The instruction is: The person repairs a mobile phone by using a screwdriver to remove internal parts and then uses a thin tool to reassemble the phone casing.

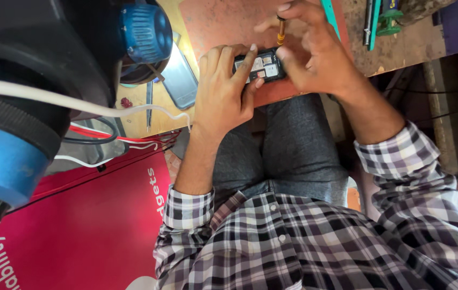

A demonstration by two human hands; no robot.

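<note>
**Screwdriver on the opened phone**

My left hand (221, 94) clamps the small opened phone (259, 65) at the near edge of the red mat (218, 24) on the bench. My right hand (307, 51) pinches a slim orange-handled screwdriver (281, 29), tip down at the phone's upper edge. I judge I'm working a screw; next calls for steady pressure and keeping the phone from sliding.

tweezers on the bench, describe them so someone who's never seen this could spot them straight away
Start at the big black and blue microscope head on the left of the wooden bench. Just right of it lies a grey phone, face down. The tweezers lie beside that phone's left edge: thin, bare metal, tapering toward the bench's near edge, unlike the green-handled tools far right.
</note>
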